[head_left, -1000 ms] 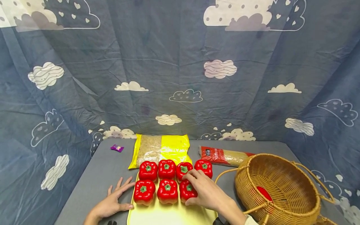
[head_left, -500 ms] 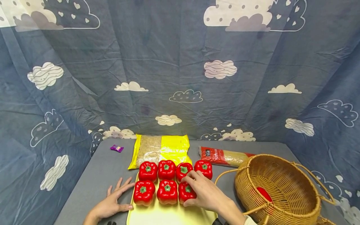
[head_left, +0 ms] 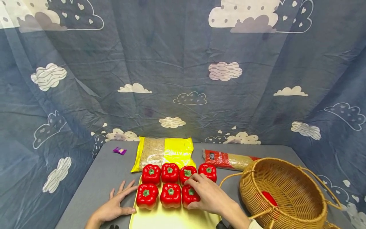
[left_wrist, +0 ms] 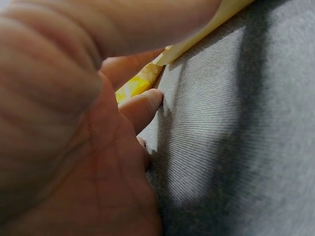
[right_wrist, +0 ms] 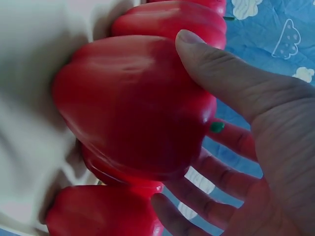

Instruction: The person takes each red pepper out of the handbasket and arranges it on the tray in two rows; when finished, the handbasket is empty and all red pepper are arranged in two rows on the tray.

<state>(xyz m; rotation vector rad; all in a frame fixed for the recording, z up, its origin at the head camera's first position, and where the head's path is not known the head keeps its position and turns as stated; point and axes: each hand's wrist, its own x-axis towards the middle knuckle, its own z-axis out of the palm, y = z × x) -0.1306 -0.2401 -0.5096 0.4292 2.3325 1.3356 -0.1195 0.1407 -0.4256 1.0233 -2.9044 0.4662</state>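
In the head view, my right hand (head_left: pixel 208 194) grips a red bell pepper (head_left: pixel 188 196) at the right end of the front row, thumb on its near side and fingers over its top. The right wrist view shows this bell pepper (right_wrist: pixel 133 108) large, thumb and fingers round its stem end. To its left in the row stand two more bell peppers (head_left: pixel 170 195), and several others (head_left: pixel 151 174) line the back row, all on a pale yellow tray (head_left: pixel 171 219). My left hand (head_left: pixel 112 206) rests at the tray's left edge, fingers spread; its wrist view shows thumb and fingers beside the rim.
A wicker basket (head_left: pixel 303 203) with a red thing (head_left: pixel 269 198) inside stands at the right, its handles sticking out. Behind the tray lie a yellow bag (head_left: pixel 178 149) and a red noodle packet (head_left: pixel 217 159). A small purple wrapped sweet (head_left: pixel 119 151) is at the back left.
The gripped bell pepper has shifted slightly left, towards its neighbour in the front row, together with my right hand. My left hand has stayed in place.
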